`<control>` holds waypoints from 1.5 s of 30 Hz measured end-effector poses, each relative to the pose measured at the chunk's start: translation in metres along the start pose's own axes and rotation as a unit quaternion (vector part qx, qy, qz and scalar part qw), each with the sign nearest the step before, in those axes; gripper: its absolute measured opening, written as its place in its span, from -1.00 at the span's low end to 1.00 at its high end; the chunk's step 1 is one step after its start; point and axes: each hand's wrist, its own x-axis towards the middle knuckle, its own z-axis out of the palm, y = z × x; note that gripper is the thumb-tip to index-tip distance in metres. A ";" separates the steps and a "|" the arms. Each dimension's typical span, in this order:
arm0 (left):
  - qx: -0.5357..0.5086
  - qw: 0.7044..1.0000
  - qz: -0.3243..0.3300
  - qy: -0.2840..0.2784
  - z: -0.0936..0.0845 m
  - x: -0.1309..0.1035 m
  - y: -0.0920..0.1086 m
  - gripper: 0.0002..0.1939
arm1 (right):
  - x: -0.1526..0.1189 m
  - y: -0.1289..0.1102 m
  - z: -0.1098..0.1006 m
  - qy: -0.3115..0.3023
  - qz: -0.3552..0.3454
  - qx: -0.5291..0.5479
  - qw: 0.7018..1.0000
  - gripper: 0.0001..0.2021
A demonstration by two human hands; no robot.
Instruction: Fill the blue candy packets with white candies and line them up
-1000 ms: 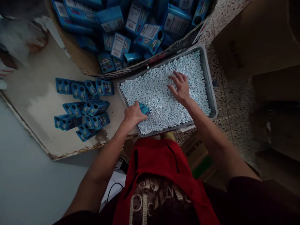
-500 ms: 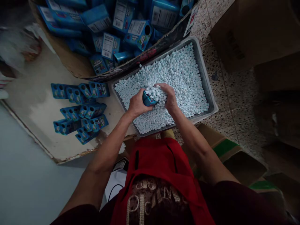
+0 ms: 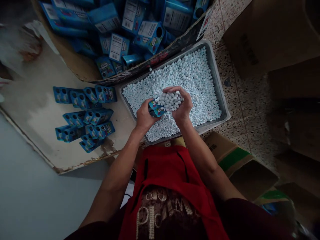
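My left hand [image 3: 145, 116] is wrapped round small blue boxes [image 3: 155, 108], held over the left part of a grey tray [image 3: 220, 90]. White and pale blue pellets [image 3: 200, 80] fill the tray. Cupped beside the boxes, my right hand [image 3: 185, 105] holds a heap of pellets [image 3: 172, 100] against their upper ends. Some pellets lie over the boxes' edge. The heap hides part of the boxes and of my right palm.
Rows of blue boxes [image 3: 98, 116] stand on the pale table [image 3: 45, 133] at left. A large carton [image 3: 75, 71] of blue boxes is behind the tray. Brown cartons [image 3: 265, 36] stand at right; an open carton [image 3: 232, 156] with green tape lies lower right.
My right hand has turned palm up and moved slightly right, with the pellet heap now resting in it. The blue boxes in my left hand have tilted and shifted a little left, showing their printed faces.
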 end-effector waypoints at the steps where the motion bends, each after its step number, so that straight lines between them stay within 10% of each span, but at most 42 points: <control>1: 0.005 1.000 0.008 -0.008 -0.002 0.000 0.002 -0.20 | 0.000 -0.004 0.000 0.001 -0.003 -0.011 1.000 -0.36; 13: 0.028 0.999 0.024 0.021 -0.006 0.006 0.011 -0.24 | 0.005 -0.018 0.002 -0.045 -0.023 -0.015 0.999 -0.21; 23: 0.037 0.999 0.019 0.028 -0.002 0.012 0.010 -0.25 | -0.002 -0.013 0.017 -0.063 -0.071 0.074 0.993 -0.57; 29: 0.069 0.998 0.013 0.010 -0.036 0.010 -0.007 -0.22 | -0.042 0.003 -0.045 -0.018 -0.074 -0.174 0.982 -0.52; 33: 0.179 0.983 -0.031 -0.001 -0.076 0.031 -0.025 -0.27 | -0.094 0.040 -0.091 0.073 -0.029 -0.477 0.876 -0.44; 38: 0.292 0.953 -0.063 -0.047 -0.091 0.075 -0.023 -0.26 | -0.110 0.077 -0.074 0.088 0.055 -0.531 0.841 -0.27; 45: 0.320 0.935 0.028 -0.151 -0.050 0.087 0.025 -0.42 | -0.053 0.093 -0.048 0.130 -0.006 -0.469 0.874 -0.36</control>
